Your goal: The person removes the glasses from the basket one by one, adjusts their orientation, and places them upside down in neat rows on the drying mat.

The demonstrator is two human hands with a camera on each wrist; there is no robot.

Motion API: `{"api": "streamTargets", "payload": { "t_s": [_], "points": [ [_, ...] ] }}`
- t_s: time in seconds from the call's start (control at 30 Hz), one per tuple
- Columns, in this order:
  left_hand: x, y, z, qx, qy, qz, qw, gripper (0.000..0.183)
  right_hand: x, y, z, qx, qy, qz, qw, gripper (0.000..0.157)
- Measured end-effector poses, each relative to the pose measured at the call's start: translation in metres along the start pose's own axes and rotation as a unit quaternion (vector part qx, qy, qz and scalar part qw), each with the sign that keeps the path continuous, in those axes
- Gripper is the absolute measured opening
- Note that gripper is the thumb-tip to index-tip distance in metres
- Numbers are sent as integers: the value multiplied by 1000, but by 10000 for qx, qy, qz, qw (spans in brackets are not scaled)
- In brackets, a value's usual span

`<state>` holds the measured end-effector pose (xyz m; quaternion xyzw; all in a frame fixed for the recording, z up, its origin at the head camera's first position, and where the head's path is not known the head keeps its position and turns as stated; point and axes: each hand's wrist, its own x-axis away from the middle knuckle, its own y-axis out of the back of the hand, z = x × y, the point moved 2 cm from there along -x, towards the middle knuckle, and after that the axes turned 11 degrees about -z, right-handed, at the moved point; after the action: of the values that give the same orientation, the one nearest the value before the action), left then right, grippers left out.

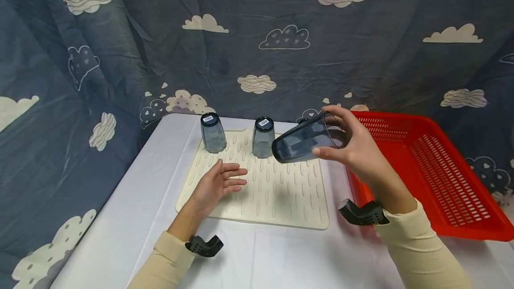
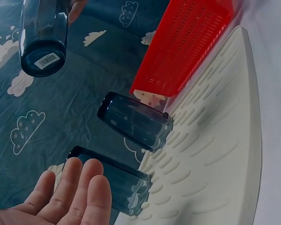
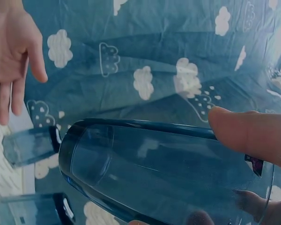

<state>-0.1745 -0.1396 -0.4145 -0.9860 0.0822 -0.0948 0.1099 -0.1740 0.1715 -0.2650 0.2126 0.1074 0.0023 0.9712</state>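
Note:
My right hand (image 1: 355,146) grips a clear blue-grey drinking glass (image 1: 301,142) near its rim, thumb on one side and fingers on the other. The glass is tilted in the air above the drying mat (image 1: 297,200), its thick base toward the left. My left hand (image 1: 220,182) hovers over the mat's left part, fingers extended and holding nothing. Upside down at the mat's back edge stand a left glass (image 1: 213,133) and a middle glass (image 1: 263,138), with labels on their bases. Behind the held glass, the dark base of another glass (image 1: 303,121) peeks out.
A red perforated plastic basket (image 1: 417,137) stands to the right of the mat. White cloth (image 1: 289,258) covers the table, and a dark cloud-patterned curtain (image 1: 249,57) hangs behind and at the left.

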Motion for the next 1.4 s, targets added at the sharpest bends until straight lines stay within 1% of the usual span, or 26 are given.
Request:
{"api": "streamTargets", "payload": {
  "t_s": [0.13, 0.33, 0.5, 0.67, 0.83, 1.0, 1.03, 1.1, 1.17, 1.23, 1.27, 1.33, 1.4],
  "points": [
    [0, 0, 0, 209, 14, 136, 9997, 69, -1, -10, 1, -79, -41, 92, 9999, 85],
    [1, -3, -2, 547, 53, 244, 9982, 61, -9, -31, -2, -461, -46, 284, 9985, 83],
    [1, -5, -3, 668, 32, 382, 9970, 58, -13, -48, -8, -457, -31, 337, 9984, 84],
    [1, -8, -3, 665, 48, 413, 9969, 61, -13, -66, -16, -572, -104, 507, 9970, 84],
    [1, -9, -2, 473, 76, 415, 9980, 67, -11, -84, -21, -838, -187, 756, 9934, 85],
    [0, -9, -2, 321, 95, 392, 9987, 69, -10, -94, -21, -1029, -149, 909, 9904, 86],
    [0, -10, -2, 311, 74, 426, 9986, 68, -10, -96, -21, -1020, -132, 930, 9903, 87],
    [1, -10, -1, 389, 9, 509, 9979, 60, -9, -98, -20, -1003, -78, 979, 9901, 87],
    [2, -11, -2, 457, -142, 601, 9970, 51, -8, -102, -20, -956, 16, 1017, 9902, 87],
    [4, -12, -2, 535, -287, 643, 9961, 46, -8, -104, -20, -917, 110, 1028, 9904, 87],
    [5, -13, -2, 567, -345, 637, 9958, 46, -7, -106, -20, -912, 150, 1042, 9903, 87],
    [6, -13, -2, 546, -452, 601, 9957, 55, -7, -108, -21, -913, 229, 1088, 9896, 87],
    [7, -12, -1, 557, -444, 543, 9960, 59, -7, -109, -22, -925, 238, 1134, 9890, 86]
  ]
}}
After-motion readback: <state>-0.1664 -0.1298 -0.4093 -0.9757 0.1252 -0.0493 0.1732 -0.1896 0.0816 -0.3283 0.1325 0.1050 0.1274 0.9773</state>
